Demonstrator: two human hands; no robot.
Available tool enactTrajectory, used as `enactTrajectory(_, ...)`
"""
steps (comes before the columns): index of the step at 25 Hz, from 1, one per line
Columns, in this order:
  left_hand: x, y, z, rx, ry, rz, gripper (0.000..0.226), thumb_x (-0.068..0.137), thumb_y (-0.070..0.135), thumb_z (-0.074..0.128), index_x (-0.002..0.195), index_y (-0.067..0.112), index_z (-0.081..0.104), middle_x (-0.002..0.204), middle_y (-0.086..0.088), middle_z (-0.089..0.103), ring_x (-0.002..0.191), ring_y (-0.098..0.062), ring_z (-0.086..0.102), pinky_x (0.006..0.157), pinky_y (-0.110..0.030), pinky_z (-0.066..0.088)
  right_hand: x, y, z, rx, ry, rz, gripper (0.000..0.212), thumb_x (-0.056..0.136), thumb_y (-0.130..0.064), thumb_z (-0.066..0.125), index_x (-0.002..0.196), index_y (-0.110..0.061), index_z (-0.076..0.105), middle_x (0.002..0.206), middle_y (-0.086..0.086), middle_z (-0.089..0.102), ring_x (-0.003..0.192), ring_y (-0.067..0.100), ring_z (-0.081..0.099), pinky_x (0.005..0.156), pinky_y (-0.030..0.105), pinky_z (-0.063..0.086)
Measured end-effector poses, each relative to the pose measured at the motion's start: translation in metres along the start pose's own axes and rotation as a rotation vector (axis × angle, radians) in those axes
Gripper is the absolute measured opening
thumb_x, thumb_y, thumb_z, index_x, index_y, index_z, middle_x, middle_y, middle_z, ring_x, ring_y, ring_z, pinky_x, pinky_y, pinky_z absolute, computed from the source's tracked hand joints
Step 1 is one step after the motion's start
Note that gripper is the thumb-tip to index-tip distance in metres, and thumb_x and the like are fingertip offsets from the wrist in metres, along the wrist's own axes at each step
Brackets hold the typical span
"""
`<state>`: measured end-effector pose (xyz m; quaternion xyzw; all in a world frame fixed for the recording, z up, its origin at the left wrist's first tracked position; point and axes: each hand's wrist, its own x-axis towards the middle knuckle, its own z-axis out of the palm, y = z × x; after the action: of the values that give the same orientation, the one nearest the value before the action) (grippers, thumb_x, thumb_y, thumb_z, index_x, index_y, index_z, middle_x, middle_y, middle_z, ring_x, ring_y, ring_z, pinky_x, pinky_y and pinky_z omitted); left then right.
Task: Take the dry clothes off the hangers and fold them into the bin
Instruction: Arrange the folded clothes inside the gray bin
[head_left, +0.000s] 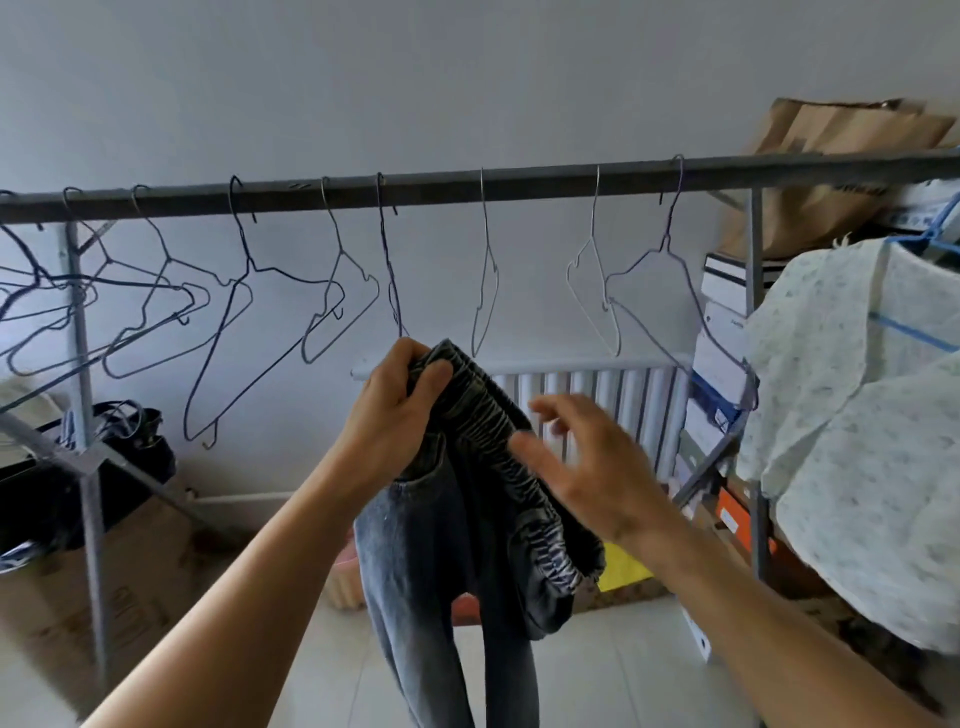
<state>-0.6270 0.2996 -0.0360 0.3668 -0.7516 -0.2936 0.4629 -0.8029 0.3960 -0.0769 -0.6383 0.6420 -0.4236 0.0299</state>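
Observation:
My left hand (397, 410) grips the elastic waistband of a pair of grey-blue jeans (441, 561), whose legs hang down toward the floor. My right hand (592, 462) is blurred, fingers spread, against the right side of the waistband. Just above the jeans a thin wire hanger (389, 260) hangs on the dark rail (519, 182). Several bare wire hangers (228, 312) hang along that rail. At the right a pale floral shirt (857, 415) hangs on a blue hanger (930, 234). I see no bin.
The rack's grey legs (88, 467) stand at left by a cardboard box (130, 587) and a black bag (119, 441). A white radiator (613, 400) lines the wall. Stacked boxes (722, 364) and a brown paper bag (831, 171) fill the right. The floor is pale tile (623, 675).

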Motion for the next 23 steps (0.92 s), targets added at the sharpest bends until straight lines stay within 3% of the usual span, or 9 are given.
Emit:
enactTrajectory(2, -0.002, -0.002, -0.006, -0.018, -0.004, -0.005, 0.016, 0.100, 0.024, 0.051, 0.090, 0.011, 0.051, 0.068, 0.004, 0.051, 0.051, 0.003, 0.044, 0.051, -0.015, 0.038, -0.015, 0.001, 0.018, -0.089, -0.255, 0.125, 0.061, 0.082, -0.057, 0.062, 0.133, -0.032, 0.040, 0.116, -0.016, 0.055, 0.105, 0.008, 0.055, 0.085, 0.031, 0.043)
enactTrajectory(4, -0.005, -0.007, -0.018, -0.021, 0.001, -0.015, 0.018, 0.100, 0.025, 0.052, 0.086, 0.014, 0.051, 0.065, 0.007, 0.050, 0.051, 0.001, 0.043, 0.053, -0.019, 0.038, -0.017, 0.011, 0.024, -0.080, -0.358, 0.188, 0.042, 0.083, -0.038, 0.064, 0.120, -0.029, 0.048, 0.102, -0.011, 0.063, 0.094, 0.014, 0.062, 0.077, 0.032, 0.048)
enactTrajectory(7, -0.013, -0.023, -0.043, -0.059, 0.006, -0.062, 0.020, 0.099, 0.025, 0.053, 0.081, 0.016, 0.051, 0.063, 0.008, 0.048, 0.055, -0.002, 0.044, 0.055, -0.020, 0.039, -0.007, 0.024, 0.011, 0.136, -0.295, 0.293, 0.005, 0.081, -0.018, 0.070, 0.084, -0.016, 0.066, 0.075, 0.006, 0.066, 0.077, 0.022, 0.066, 0.067, 0.031, 0.046)
enactTrajectory(9, -0.018, -0.037, -0.059, -0.073, 0.019, -0.117, 0.022, 0.099, 0.026, 0.055, 0.080, 0.015, 0.052, 0.062, 0.010, 0.048, 0.059, -0.006, 0.045, 0.060, -0.027, 0.039, -0.001, 0.022, -0.002, 0.351, -0.214, 0.401, 0.007, 0.077, -0.011, 0.078, 0.081, -0.008, 0.072, 0.077, 0.016, 0.072, 0.070, 0.023, 0.067, 0.068, 0.032, 0.048)
enactTrajectory(13, -0.028, -0.057, -0.068, -0.179, 0.112, -0.272, 0.027, 0.094, 0.032, 0.062, 0.074, 0.015, 0.056, 0.059, 0.006, 0.053, 0.059, -0.011, 0.049, 0.063, -0.032, 0.043, 0.005, 0.002, -0.001, 0.732, -0.002, 0.590, 0.017, 0.071, -0.009, 0.081, 0.074, 0.000, 0.067, 0.071, 0.018, 0.071, 0.058, 0.026, 0.067, 0.064, 0.037, 0.057)
enactTrajectory(18, -0.043, -0.059, -0.058, -0.141, 0.259, -0.376, 0.037, 0.083, 0.040, 0.073, 0.077, 0.005, 0.063, 0.065, -0.004, 0.061, 0.061, -0.016, 0.055, 0.062, -0.035, 0.047, 0.014, -0.018, 0.022, 0.659, 0.186, 0.596, 0.024, 0.075, -0.015, 0.079, 0.069, -0.006, 0.058, 0.063, 0.016, 0.055, 0.057, 0.026, 0.055, 0.057, 0.035, 0.047)
enactTrajectory(21, -0.056, -0.050, -0.040, -0.079, 0.329, -0.294, 0.039, 0.079, 0.044, 0.074, 0.072, 0.010, 0.056, 0.066, -0.009, 0.062, 0.063, -0.027, 0.057, 0.063, -0.041, 0.051, 0.016, -0.030, 0.030, 0.585, 0.254, 0.505, 0.040, 0.080, -0.015, 0.074, 0.059, -0.015, 0.040, 0.044, -0.007, 0.039, 0.040, 0.011, 0.038, 0.044, 0.020, 0.033)
enactTrajectory(23, -0.064, -0.035, -0.025, -0.080, 0.322, -0.206, 0.034, 0.079, 0.038, 0.076, 0.069, 0.017, 0.053, 0.063, -0.003, 0.061, 0.063, -0.025, 0.061, 0.060, -0.039, 0.051, 0.013, -0.038, 0.038, 0.479, 0.269, 0.410, 0.040, 0.085, -0.021, 0.070, 0.062, -0.016, 0.038, 0.048, -0.009, 0.036, 0.042, 0.008, 0.033, 0.042, 0.018, 0.029)
